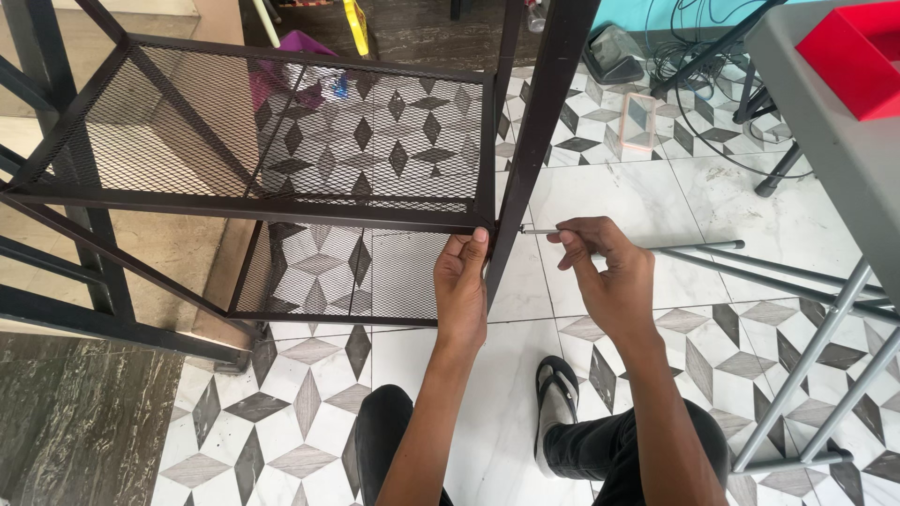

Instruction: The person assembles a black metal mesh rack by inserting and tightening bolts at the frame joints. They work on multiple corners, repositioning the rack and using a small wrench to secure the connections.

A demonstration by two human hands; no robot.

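Observation:
A black metal rack with mesh shelves (281, 141) stands in front of me on the patterned tile floor. My left hand (461, 290) grips the rack's upright post (539, 122) at the corner of the upper shelf, fingers wrapped around it. My right hand (605, 272) pinches a thin metal tool (536, 230), which looks like a hex key, its tip pointing at the right side of that post. A lower mesh shelf (347, 276) sits behind my left hand.
A grey table (844, 141) with slanted metal legs (806, 365) stands at the right, a red box (855, 56) on it. Cables and a stand (731, 84) lie beyond. My knees and a sandalled foot (558, 403) are below. A step edge runs along the left.

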